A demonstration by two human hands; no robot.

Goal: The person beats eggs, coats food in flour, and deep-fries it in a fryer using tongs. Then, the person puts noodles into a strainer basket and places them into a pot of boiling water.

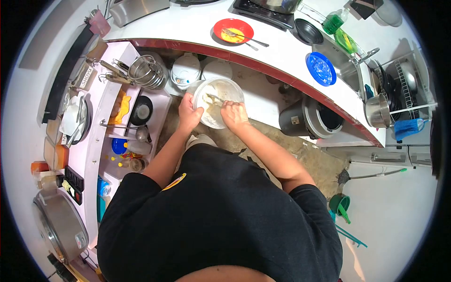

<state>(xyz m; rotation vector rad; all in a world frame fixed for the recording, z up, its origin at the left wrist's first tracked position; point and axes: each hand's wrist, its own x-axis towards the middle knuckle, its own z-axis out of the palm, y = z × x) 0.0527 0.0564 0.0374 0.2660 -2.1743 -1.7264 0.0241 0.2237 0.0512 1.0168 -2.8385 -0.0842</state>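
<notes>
The person in the black shirt [221, 202] stands on the bare floor [300, 160], facing the long white desk [188, 26], arms extended forward. A round, translucent white tub [235, 91] is held clear of the floor, in front of the body and on the near side of the desk edge. The left hand [190, 114] is closed on the left side of the tub, thumb toward the opening. The right hand [234, 114] is closed around a metal utensil [213, 97] at the right side of the tub; the utensil's tip cannot be made out against the pale contents [210, 89]. On the desk, beyond the tub, sits a red plate [219, 29] bearing a yellow residue and a fork [246, 38]. To the right of the plate, along the far side, are a black stove [270, 18] and, just beside it, a black pan [307, 32]. Farther right, a blue plate [310, 61] rests beside the metal sink [345, 61], with a green bottle [332, 23] at the far side. Beneath the desk, white lidded containers [186, 68] stand at the left and a dark bin [293, 117] at the right. Left of the person, a pale pink shelf unit [89, 188] carries metal strainers [145, 70] at its far end, with a black frying pan [141, 111] and a ladle [142, 134] on its right side. A green bucket [339, 203] stands at the right, near a mop [345, 177].
</notes>
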